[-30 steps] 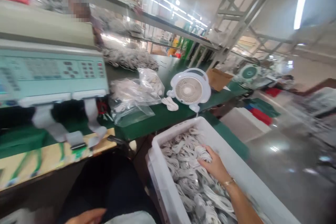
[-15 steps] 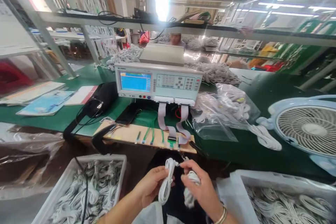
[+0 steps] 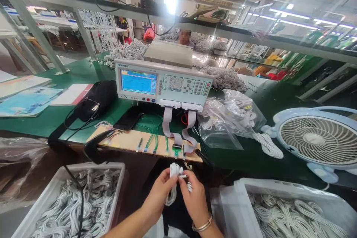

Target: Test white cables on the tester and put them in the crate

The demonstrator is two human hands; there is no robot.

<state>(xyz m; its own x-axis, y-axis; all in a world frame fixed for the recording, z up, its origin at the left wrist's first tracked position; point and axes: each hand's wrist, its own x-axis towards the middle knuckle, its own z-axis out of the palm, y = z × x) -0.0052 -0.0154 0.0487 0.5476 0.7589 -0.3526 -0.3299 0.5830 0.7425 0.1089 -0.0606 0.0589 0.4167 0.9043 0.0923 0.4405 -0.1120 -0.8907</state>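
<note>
Left grip [image 3: 159, 194] round white coil [image 3: 174, 171], right grip [image 3: 193, 195] now nearer, pinching cable end [image 3: 183, 176]; work seemingly centres there

White cable bundle [image 3: 174, 173]: partly covered by the fingers of left hand [image 3: 157, 195] and right hand [image 3: 195, 197]
White coil [image 3: 189, 186] at right hand: mostly hidden, full extent cannot be told
Bench instrument [image 3: 164, 81]: text on screen [image 3: 138, 82] too small to read
Fan [image 3: 315, 139]: cut off by right edge
Left crate [image 3: 122, 178]: cut off by bottom edge
Right crate [image 3: 292, 187]: cut off by bottom and right edges
Person [image 3: 190, 44] behind instrument: mostly hidden
</note>
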